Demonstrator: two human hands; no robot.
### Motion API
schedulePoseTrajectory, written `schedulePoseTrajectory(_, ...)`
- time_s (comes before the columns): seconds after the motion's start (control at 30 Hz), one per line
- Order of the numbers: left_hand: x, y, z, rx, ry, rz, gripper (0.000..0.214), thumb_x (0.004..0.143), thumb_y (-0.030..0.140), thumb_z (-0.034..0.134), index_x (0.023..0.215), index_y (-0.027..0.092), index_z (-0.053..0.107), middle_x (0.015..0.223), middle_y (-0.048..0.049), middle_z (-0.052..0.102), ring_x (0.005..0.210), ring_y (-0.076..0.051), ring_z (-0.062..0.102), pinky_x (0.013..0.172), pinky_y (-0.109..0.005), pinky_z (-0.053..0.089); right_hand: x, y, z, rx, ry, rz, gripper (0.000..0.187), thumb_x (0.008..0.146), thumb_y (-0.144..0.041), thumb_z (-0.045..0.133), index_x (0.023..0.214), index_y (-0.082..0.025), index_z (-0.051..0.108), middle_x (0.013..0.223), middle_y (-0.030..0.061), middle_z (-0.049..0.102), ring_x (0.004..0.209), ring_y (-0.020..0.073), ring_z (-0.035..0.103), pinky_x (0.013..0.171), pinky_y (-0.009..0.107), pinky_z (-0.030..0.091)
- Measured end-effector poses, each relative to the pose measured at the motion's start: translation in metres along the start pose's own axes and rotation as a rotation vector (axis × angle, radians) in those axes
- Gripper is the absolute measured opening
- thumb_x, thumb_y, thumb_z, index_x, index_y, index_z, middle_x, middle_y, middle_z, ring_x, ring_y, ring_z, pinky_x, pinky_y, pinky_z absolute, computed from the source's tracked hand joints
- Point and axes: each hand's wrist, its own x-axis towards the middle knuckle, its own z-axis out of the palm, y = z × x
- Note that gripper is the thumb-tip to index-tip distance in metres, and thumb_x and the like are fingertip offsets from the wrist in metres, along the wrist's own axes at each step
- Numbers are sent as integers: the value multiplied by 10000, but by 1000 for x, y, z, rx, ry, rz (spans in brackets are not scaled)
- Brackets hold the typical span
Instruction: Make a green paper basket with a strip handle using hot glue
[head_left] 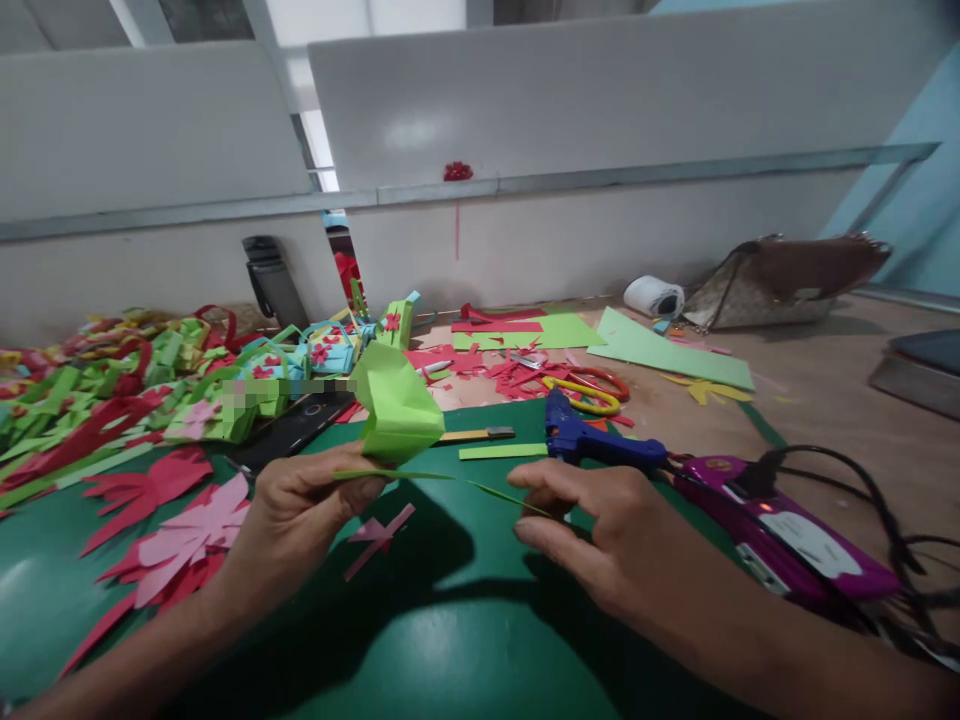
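My left hand (319, 505) is closed on a folded light-green paper piece (401, 405), raised above the green mat. A narrow green paper strip (420, 475) runs from between its thumb and fingers across to my right hand (600, 520), which pinches the other end. Below the hands, a small pink paper cross (380, 540) lies on the mat. Just beyond my right hand is a blue glue gun (600, 440). Another green strip (502, 453) and a yellow-handled cutter (476, 435) lie flat behind the hands.
Finished-looking paper baskets (330, 350) and a black phone (292, 430) sit at left, near pink and red paper cutouts (191, 530). Scissors (585, 392) lie among red scraps. A purple power strip (795, 535) with black cables is at right. Behind stand a bottle (274, 285) and handbag (787, 285).
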Motion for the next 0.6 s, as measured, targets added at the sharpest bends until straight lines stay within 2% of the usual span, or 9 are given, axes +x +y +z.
schedulePoseTrajectory(0.1,1,1,0,-9,18,-16,146,775,256,654,863,274,770,914,5,751,794,-199,683,671,-223,528,0,4,0,-97,-19,-44,109,833,-223,566,872,-204,667,762,27,699,690,195,642,634,301,447)
schedulePoseTrajectory(0.37,4,0,1,-83,23,-155,140,736,336,698,832,269,774,909,-13,756,856,-242,688,731,-279,553,1,1,-1,-126,-85,-15,154,881,-242,511,812,-195,641,709,14,646,647,161,586,619,285,386)
schedulePoseTrajectory(0.47,4,-2,0,-106,18,-226,163,719,357,711,835,261,772,920,-20,754,866,-247,689,719,-274,557,3,-1,-2,-150,-126,-4,218,894,-222,484,699,-185,574,653,-2,583,594,134,520,579,271,341)
schedulePoseTrajectory(0.6,4,0,1,-139,10,-269,220,725,398,705,843,223,767,901,-37,757,863,-250,687,732,-278,548,3,-2,-5,-157,-192,-37,286,883,-198,484,600,-178,447,685,-3,511,621,121,454,579,263,306)
